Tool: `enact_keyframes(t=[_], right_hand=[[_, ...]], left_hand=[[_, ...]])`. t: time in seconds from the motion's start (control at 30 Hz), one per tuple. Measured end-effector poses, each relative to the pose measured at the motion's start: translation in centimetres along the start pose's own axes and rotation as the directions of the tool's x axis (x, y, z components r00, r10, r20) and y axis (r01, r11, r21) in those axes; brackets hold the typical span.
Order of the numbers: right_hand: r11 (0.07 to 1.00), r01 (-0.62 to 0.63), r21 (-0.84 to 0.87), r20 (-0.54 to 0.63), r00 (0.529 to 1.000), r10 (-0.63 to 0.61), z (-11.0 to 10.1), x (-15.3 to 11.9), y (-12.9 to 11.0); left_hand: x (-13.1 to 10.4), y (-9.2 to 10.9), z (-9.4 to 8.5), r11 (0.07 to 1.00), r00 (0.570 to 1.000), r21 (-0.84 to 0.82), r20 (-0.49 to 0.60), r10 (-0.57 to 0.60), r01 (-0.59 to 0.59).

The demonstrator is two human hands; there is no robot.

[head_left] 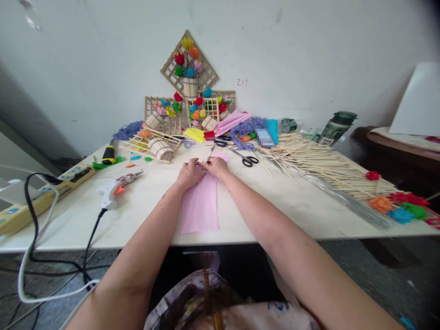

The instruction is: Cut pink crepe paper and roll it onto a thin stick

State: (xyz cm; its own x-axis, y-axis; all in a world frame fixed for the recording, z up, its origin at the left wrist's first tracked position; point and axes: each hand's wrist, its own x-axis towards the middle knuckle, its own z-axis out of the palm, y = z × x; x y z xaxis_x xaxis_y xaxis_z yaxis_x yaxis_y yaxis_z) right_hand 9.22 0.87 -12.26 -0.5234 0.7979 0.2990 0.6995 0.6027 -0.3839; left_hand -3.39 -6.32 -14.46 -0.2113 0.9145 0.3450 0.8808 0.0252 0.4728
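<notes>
Pink crepe paper (199,206) lies in a long strip on the white table, running from under my hands toward the front edge. My left hand (189,174) rests on its far end, fingers bent and pressed onto the paper. Beside it, my right hand (216,168) has its fingers closed around the lower part of a thin pen-like tool (209,153), whose top points away from me. The tool's lower tip is hidden between my hands. Black-handled scissors (248,160) lie to the right of my right hand.
A glue gun (110,192) and power strip (74,182) with cables are at left. Wooden sticks (323,165), clear rods (347,204) and paper flowers (401,214) spread right. Flower-decorated lattices (165,75), purple yarn (242,130) and a dark bottle (338,126) stand or lie behind.
</notes>
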Motion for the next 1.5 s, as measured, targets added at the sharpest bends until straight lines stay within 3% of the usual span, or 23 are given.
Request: enact_keyframes(t=[0.47,0.6,0.73,1.0,1.13,1.33,1.5], right_hand=[[0.999,-0.015,0.031,-0.003,1.000,0.015,0.3,0.3,0.3],[0.999,-0.034,0.011,-0.012,0.999,0.034,0.3,0.4,0.3],[0.999,-0.036,0.000,-0.014,0.999,0.036,0.3,0.4,0.3],[1.000,-0.015,-0.022,-0.017,1.000,0.015,0.5,0.4,0.3],[1.000,-0.006,-0.031,-0.013,1.000,0.006,0.6,0.5,0.3],[1.000,-0.010,-0.024,-0.006,1.000,0.010,0.6,0.6,0.2],[1.000,-0.020,-0.023,0.006,1.000,0.020,0.5,0.5,0.2]], left_hand=[[0.1,-0.3,0.2,1.000,1.000,-0.012,-0.011,0.023,-0.023],[-0.1,-0.1,0.0,0.998,0.999,0.051,-0.026,0.036,-0.035],[-0.2,0.5,-0.5,0.976,0.984,0.138,-0.016,0.175,-0.171],[-0.5,0.9,-0.9,0.865,0.906,0.276,0.067,0.417,-0.419],[-0.5,1.0,-0.9,0.842,0.901,0.324,0.096,0.424,-0.431],[-1.0,1.8,-1.2,0.862,0.929,0.347,0.106,0.355,-0.369],[-1.1,1.9,-1.1,0.843,0.914,0.356,0.119,0.387,-0.403]])
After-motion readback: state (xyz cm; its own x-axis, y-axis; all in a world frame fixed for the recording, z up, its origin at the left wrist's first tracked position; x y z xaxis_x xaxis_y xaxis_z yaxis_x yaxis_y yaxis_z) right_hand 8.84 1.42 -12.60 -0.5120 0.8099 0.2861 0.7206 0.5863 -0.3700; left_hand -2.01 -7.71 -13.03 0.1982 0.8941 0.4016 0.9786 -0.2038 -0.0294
